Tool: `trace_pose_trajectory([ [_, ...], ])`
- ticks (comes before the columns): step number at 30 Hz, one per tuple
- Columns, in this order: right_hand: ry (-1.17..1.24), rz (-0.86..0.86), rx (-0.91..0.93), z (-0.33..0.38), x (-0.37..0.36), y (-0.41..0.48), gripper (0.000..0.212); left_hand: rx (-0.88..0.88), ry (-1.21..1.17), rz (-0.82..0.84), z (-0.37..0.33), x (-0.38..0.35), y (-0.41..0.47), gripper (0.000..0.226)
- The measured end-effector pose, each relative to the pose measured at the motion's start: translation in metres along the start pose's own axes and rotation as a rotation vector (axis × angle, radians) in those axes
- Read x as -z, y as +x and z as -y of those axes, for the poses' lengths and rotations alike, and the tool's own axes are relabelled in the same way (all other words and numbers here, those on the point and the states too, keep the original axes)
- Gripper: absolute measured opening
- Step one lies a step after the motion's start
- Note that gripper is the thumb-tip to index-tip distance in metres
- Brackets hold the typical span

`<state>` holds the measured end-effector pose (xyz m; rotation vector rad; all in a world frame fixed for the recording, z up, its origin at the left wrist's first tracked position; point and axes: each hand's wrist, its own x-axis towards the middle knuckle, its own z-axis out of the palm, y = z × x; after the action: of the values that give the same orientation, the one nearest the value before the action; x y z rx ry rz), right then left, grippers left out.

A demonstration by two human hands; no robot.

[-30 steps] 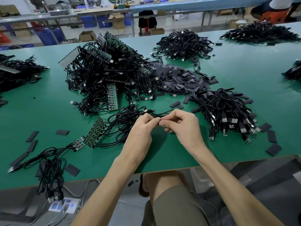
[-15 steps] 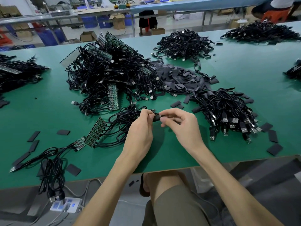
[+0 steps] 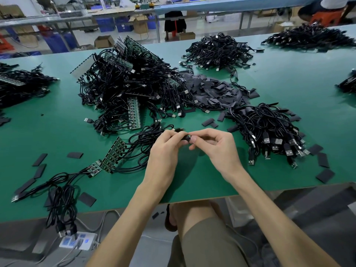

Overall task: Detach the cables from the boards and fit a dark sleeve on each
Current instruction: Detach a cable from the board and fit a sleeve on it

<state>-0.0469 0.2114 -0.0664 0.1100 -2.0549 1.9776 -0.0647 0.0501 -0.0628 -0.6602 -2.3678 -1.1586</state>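
- Two bare hands raised just over the near middle of the green counter [image 3: 192,176], fingertips meeting; head view, looking forward and down.
- Fingers of the left hand [image 3: 165,151] curled, pinching the end of a black cable [image 3: 146,134].
- Thumb and forefinger of the right hand [image 3: 215,147] pinched on the same cable's tip, remaining fingers bent loosely above.
- Short dark sleeve [image 3: 185,138] showing between the two sets of fingertips, at the cable's end; how far on, too small to tell.
- Just left of the hands, loops of cable running to a green board strip [image 3: 113,155] lying flat on the counter.
- Farther back, a large tangle [image 3: 131,83] of cables and boards; touching its right side, a heap of loose sleeves [image 3: 213,93].
- Right of the hands, a bundle of black cables [image 3: 269,130], plugs pointing toward the near edge.
- Flat single sleeves [image 3: 75,155] scattered on the counter at near left and near right.
- Below the near-left edge, a white power strip [image 3: 77,241] with plugs in it.
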Motion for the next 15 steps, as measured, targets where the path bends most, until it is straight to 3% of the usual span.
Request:
trace_pose_trajectory([
  [3, 0.002, 0.003, -0.015, -0.0010, 0.0013, 0.0006, 0.010, 0.065, -0.071, 0.019, -0.0009, -0.0006, -0.0007, 0.031],
  [7, -0.008, 0.007, -0.009, -0.0013, 0.0021, 0.0007, 0.009, -0.006, 0.015, 0.039, -0.0048, 0.0016, -0.0024, 0.036],
  [15, 0.023, 0.045, -0.037, -0.0046, 0.0042, 0.0028, 0.007, 0.125, -0.056, 0.086, -0.0089, 0.0040, 0.0006, 0.032],
])
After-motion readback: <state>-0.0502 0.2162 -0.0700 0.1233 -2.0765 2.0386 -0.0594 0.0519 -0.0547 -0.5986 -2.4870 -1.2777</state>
